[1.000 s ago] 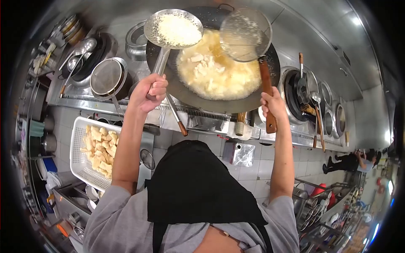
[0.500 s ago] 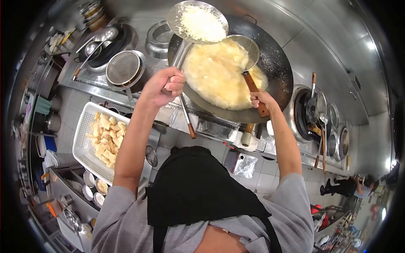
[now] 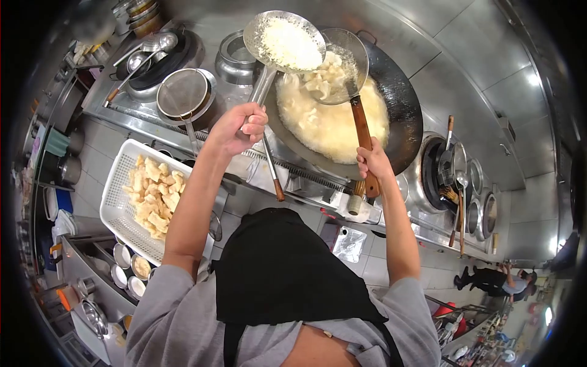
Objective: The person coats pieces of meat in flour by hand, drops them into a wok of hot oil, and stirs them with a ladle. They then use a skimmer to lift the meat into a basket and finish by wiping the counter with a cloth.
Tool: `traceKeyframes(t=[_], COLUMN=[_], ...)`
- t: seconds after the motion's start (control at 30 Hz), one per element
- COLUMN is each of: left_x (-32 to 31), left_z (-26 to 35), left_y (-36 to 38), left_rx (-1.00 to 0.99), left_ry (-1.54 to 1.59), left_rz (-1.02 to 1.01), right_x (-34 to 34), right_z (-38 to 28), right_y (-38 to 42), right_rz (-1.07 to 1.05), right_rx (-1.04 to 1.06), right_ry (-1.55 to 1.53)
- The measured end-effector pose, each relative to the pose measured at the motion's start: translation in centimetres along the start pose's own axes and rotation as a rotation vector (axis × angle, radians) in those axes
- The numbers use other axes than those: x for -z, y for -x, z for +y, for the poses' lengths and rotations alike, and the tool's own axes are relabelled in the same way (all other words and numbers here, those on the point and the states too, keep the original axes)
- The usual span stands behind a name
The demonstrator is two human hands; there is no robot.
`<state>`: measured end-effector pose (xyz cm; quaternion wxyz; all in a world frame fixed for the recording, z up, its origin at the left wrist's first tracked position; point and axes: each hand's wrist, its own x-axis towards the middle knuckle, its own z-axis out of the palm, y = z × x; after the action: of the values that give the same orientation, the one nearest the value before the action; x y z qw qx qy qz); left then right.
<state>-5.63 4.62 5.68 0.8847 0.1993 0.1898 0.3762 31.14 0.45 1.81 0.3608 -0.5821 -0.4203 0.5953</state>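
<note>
My left hand (image 3: 240,127) is closed round the metal handle of a perforated skimmer (image 3: 262,46), raised at the wok's left side. Pale, crumb-like bits (image 3: 290,46) cover much of its bowl. In my right hand (image 3: 375,161) is the wooden handle of a mesh strainer (image 3: 354,52). That strainer is over the far part of the wok (image 3: 405,113), and pale pieces of food (image 3: 329,76) lie in it. Foaming, yellowish oil (image 3: 342,131) fills the wok below. Both hands' fingers are wrapped round their handles.
A white plastic basket (image 3: 109,199) of pale fried pieces stands at left, near several small containers (image 3: 122,254). A fine-mesh sieve (image 3: 182,93) rests on a pot. Other woks (image 3: 435,165) flank the stove. Another person (image 3: 501,280) stands far right.
The right-hand strainer has risen from the foam and shifted toward the other skimmer, now with food pieces in it. The left-hand skimmer sits slightly lower in view.
</note>
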Motion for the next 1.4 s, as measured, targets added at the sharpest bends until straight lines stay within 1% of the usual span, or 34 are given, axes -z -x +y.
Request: traceKeyframes(t=[0.07, 0.13, 0.2, 0.47, 0.57, 0.63, 0.67, 0.73, 0.77, 0.8, 0.83, 0.87, 0.9, 0.93, 0.97, 1.0, 1.03, 1.07, 1.1, 1.17, 1.2, 1.27, 1.3, 1.33, 1.37, 1.4], left_x=[0.4, 0.4, 0.7, 3.0, 3.6, 3.5, 3.5, 3.7, 3.9, 4.0, 5.0, 4.2, 4.9, 6.3, 6.0, 5.4, 3.8, 3.4, 2.8, 1.4, 1.4, 1.3, 0.7, 0.1, -0.1, 0.0], left_z=[-0.5, -0.9, -1.2, -2.3, -2.9, -3.5, -3.8, -4.4, -4.7, -5.4, -5.6, -5.1, -5.2, -5.4, -5.5, -5.1, -5.1, -5.1, -5.0, -4.2, -3.9, -3.7, -3.4, -3.3, -3.1, -2.9], left_y=[-0.2, -0.5, -0.9, -4.0, -5.4, -6.3, -6.8, -7.7, -8.0, -8.7, -9.5, -9.6, -10.1, -11.1, -10.8, -10.7, -9.6, -8.5, -7.1, -6.4, -6.5, -6.3, -6.7, -7.0, -6.9, -6.6], left_rx=[0.004, 0.002, 0.012, 0.107, 0.147, 0.161, 0.176, 0.228, 0.206, 0.205, 0.182, 0.243, 0.221, 0.235, 0.192, 0.272, 0.252, 0.223, 0.252, 0.287, 0.312, 0.349, 0.327, 0.306, 0.317, 0.291], left_ry=[0.026, 0.046, 0.054, 0.080, 0.002, 0.009, 0.016, -0.012, 0.028, 0.066, 0.050, 0.126, 0.177, 0.207, 0.149, 0.151, 0.154, 0.164, 0.203, 0.235, 0.238, 0.233, 0.225, 0.221, 0.213, 0.191], left_rz=[-0.004, 0.087, 0.094, 0.042, 0.092, 0.108, 0.121, 0.123, 0.050, -0.038, -0.143, -0.035, -0.212, -0.297, -0.287, -0.328, -0.125, -0.099, -0.084, -0.073, -0.062, -0.039, -0.018, 0.001, -0.004, -0.027], right_x=[-0.4, 0.1, 0.7, 0.6, -0.4, -0.6, -1.2, -3.2, -3.5, -2.8, -4.1, -4.6, -5.0, -4.8, -4.9, -5.0, -4.9, -4.6, -3.6, -2.1, -1.0, 1.7, 2.6, 3.5, 4.3, 5.2], right_z=[-0.5, -0.8, -1.1, -2.7, -3.2, -3.0, -2.7, -1.7, -0.2, 2.8, 2.1, 2.2, 1.4, 2.4, 2.6, 1.5, 0.0, -0.8, -0.7, -0.5, -0.8, -2.0, -2.3, -2.6, -2.7, -2.9], right_y=[1.5, 2.1, 2.6, 5.1, 6.3, 6.8, 6.8, 6.3, 5.1, 3.6, 4.1, 4.0, 4.9, 4.7, 4.8, 5.9, 7.4, 8.5, 9.2, 9.7, 9.7, 9.5, 8.9, 8.3, 7.6, 6.9], right_rz=[0.178, 0.215, 0.284, 0.341, 0.346, 0.378, 0.385, 0.669, 0.721, 0.697, 0.676, 0.648, 0.620, 0.671, 0.709, 0.736, 0.753, 0.747, 0.794, 0.896, 0.915, 0.790, 0.804, 0.803, 0.800, 0.814], right_rx=[0.034, 0.059, 0.071, 0.046, 0.083, 0.165, 0.170, 0.400, 0.402, 0.349, 0.227, 0.167, 0.104, 0.213, 0.278, 0.316, 0.339, 0.375, 0.357, 0.472, 0.463, 0.265, 0.263, 0.203, 0.141, 0.141], right_ry=[0.107, 0.131, 0.137, 0.035, 0.027, 0.154, 0.148, 0.747, 0.827, 0.894, 1.001, 1.034, 1.016, 0.966, 0.938, 0.902, 0.812, 0.720, 0.712, 0.864, 0.864, 0.837, 0.826, 0.841, 0.856, 0.856])
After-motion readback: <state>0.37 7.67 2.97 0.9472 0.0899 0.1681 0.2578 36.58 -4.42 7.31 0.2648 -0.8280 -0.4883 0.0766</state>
